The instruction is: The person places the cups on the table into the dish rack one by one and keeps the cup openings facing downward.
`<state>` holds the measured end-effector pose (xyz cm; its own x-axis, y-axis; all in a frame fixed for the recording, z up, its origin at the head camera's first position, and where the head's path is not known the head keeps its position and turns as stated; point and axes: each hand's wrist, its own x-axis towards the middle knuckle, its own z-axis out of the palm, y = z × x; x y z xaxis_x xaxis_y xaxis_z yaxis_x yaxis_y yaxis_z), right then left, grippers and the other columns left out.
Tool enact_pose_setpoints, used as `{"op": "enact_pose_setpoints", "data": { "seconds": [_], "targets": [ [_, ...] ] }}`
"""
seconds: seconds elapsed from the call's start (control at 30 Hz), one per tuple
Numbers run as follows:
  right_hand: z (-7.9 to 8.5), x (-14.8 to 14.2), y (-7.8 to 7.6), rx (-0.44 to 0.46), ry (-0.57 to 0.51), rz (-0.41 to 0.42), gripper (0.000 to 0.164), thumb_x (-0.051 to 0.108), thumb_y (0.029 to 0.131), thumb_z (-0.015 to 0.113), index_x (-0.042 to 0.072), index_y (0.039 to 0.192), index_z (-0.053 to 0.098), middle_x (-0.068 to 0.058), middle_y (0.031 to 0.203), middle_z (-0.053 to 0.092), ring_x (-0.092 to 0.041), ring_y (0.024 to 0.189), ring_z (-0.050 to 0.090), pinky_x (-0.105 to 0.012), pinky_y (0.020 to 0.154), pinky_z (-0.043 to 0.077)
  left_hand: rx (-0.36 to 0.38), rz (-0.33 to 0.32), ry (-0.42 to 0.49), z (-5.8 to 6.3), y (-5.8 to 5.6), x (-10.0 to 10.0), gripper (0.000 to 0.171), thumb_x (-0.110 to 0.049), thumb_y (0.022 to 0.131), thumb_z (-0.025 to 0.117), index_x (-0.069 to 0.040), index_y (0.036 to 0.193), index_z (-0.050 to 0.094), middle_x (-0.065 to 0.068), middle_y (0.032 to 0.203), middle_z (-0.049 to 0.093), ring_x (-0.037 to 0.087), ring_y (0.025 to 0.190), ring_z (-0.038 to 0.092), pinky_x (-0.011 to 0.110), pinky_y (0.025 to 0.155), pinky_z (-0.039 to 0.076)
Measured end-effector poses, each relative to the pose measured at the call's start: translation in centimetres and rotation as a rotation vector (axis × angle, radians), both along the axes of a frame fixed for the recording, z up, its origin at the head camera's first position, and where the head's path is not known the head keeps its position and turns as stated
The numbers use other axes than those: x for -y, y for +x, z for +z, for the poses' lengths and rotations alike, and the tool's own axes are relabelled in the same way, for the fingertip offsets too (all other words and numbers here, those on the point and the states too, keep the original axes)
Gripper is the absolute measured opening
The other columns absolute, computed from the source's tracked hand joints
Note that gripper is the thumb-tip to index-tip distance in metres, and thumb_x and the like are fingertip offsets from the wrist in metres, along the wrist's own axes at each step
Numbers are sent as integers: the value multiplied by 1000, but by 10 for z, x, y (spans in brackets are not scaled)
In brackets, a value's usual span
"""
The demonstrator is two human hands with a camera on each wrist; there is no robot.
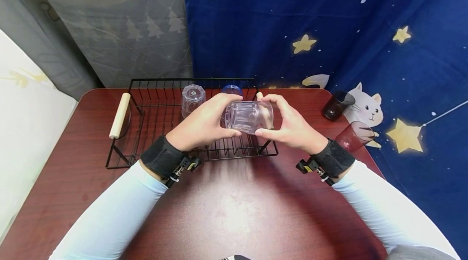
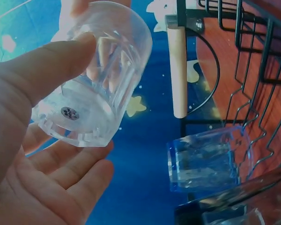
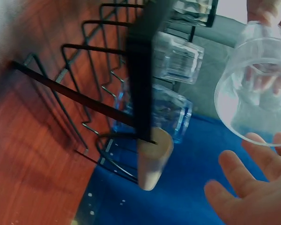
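Observation:
A clear faceted drinking glass (image 1: 249, 117) lies on its side in the air between both hands, over the right part of a black wire rack (image 1: 237, 157). My left hand (image 1: 202, 124) grips the base end, its thumb along the wall in the left wrist view, where a small dark mark shows on the base (image 2: 70, 113). At the rim end, my right hand (image 1: 294, 124) holds the glass between thumb and fingers. The open mouth (image 3: 257, 103) faces the right palm. Behind the hands, a clear glass (image 1: 193, 95) and a blue glass (image 1: 232, 90) stand in the rack.
Wooden handles (image 1: 120, 115) rise at the rack's two ends. A dark glass (image 1: 334, 107) and a reddish glass (image 1: 352, 136) stand at the right edge of the brown table (image 1: 234, 211). A blue curtain (image 1: 256, 24) and a grey one (image 1: 124, 20) hang behind.

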<state>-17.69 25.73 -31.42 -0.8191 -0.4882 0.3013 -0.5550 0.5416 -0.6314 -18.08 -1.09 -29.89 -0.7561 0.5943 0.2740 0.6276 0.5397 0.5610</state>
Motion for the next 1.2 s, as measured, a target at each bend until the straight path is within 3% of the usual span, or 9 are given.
{"op": "enact_pose_setpoints", "data": {
  "seconds": [0.13, 0.37, 0.57, 0.8, 0.97, 1.07, 1.2],
  "targets": [
    [-5, 1, -2, 4, 28, -23, 80, 23, 75, 89, 11, 138, 42, -5, 142, 53, -23, 130, 51, -49, 107, 39, -26, -23, 12, 3, 1, 1, 82, -29, 76, 89, -8, 144, 48, 11, 139, 54, 21, 126, 52, 38, 108, 42],
    [-7, 4, -2, 47, 85, -23, 79, 28, 76, 88, 10, 139, 43, -10, 137, 54, -28, 122, 56, -52, 103, 42, -45, -77, 50, 6, 1, 1, 81, -31, 77, 88, -7, 144, 49, 11, 140, 54, 21, 129, 50, 37, 110, 40],
    [-11, 7, -1, 89, 118, -15, 76, 32, 79, 85, 12, 139, 42, -12, 133, 55, -25, 116, 59, -49, 97, 47, -94, -131, 49, 7, 1, 1, 70, -32, 83, 83, -16, 143, 53, 4, 140, 54, 15, 132, 48, 34, 110, 41],
    [-16, 10, -3, 115, 122, 15, 70, 32, 85, 81, 11, 137, 39, -12, 130, 55, -23, 112, 64, -41, 91, 52, -92, -91, -29, 8, 0, -3, 62, -31, 89, 77, -23, 145, 53, 9, 140, 49, 20, 128, 50, 37, 101, 47],
    [-16, 12, -4, 84, 156, 30, 70, 32, 86, 80, 10, 138, 39, -12, 115, 56, -23, 90, 59, -36, 79, 48, -89, -70, -52, 7, 0, -4, 58, -31, 90, 74, -23, 144, 54, 11, 136, 51, 24, 123, 52, 42, 100, 46],
    [-15, 10, -4, 75, 168, 22, 72, 31, 88, 78, 9, 143, 36, -14, 127, 56, -26, 107, 59, -41, 93, 47, -101, -70, -57, 5, -1, -6, 58, -31, 89, 74, -22, 144, 55, 12, 133, 53, 26, 120, 54, 43, 100, 46],
    [-14, 5, -4, 77, 131, -4, 73, 29, 92, 74, 9, 148, 32, -13, 147, 47, -28, 136, 47, -51, 110, 38, -97, -63, -77, 2, -3, -8, 59, -27, 87, 75, -20, 142, 57, 12, 129, 55, 27, 117, 56, 43, 98, 47]
  ]
}}
